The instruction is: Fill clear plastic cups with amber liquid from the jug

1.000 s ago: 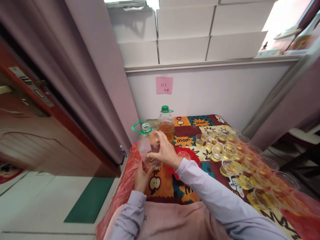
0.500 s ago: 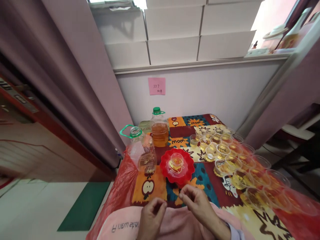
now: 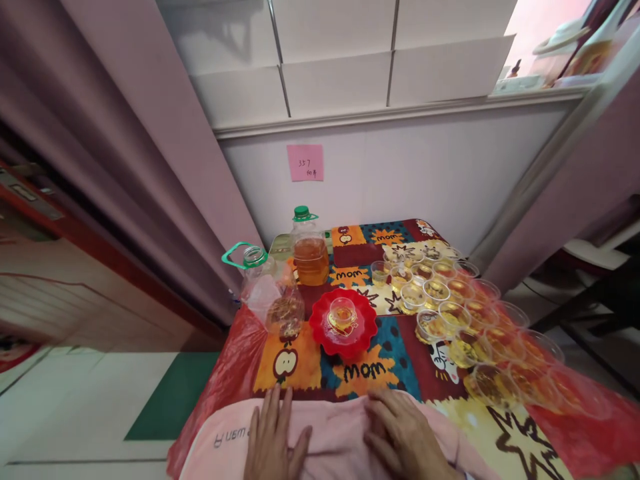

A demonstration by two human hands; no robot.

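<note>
My left hand (image 3: pixel 274 437) lies flat and open on a pink cloth (image 3: pixel 345 420) with dark lettering at the table's near edge. On the same cloth rests my right hand (image 3: pixel 405 433), its fingers loosely bent and apart, holding nothing. Beyond both hands stands a red scalloped plate (image 3: pixel 319 330). A small clear cup (image 3: pixel 343 310) of pale yellow liquid sits in the middle of it. To the plate's left is an uncapped clear plastic jug (image 3: pixel 287 303) with a green handle. A green-capped jug (image 3: pixel 311 257) of amber liquid stands behind.
Many clear plastic cups (image 3: pixel 455 313) with yellowish liquid stand close together along the table's right side. A patterned tablecloth (image 3: pixel 405 353) and red plastic sheeting (image 3: pixel 233 367) cover the table. A wall with a pink note (image 3: pixel 305 163) rises behind, and a curtain (image 3: pixel 150 133) hangs at left.
Both hands have come down from the air onto the pink cloth, their fingers going from pinched to spread. The view has tilted slightly downward.
</note>
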